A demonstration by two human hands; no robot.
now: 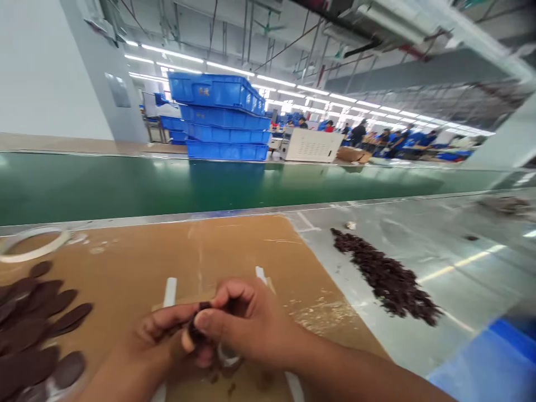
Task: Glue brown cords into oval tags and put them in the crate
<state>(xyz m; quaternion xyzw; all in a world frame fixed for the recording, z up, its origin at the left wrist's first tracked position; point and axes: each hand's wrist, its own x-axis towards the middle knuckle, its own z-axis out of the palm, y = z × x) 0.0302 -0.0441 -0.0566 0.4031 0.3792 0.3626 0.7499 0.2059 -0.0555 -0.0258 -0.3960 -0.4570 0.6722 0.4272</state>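
Note:
Over the brown board, my left hand (154,340) and my right hand (251,321) meet with their fingers pinched together. Between both sets of fingertips is a small dark brown piece (195,330), partly covered by the fingers, so its full shape is hidden. Below the hands shows part of a small pale, round-edged thing (228,354), too blurred to name. Dark brown oval discs (33,329) lie in an overlapping pile to the left of my left hand. White strips (170,291) lie on the board behind and below the hands.
A ring of whitish tape (36,245) rests at the board's (234,240) far left. Small dark pieces (385,271) form a long heap on the grey table at right. Beyond run a green conveyor belt (125,187) and stacked blue crates (226,120). A blue bin (489,363) stands lower right.

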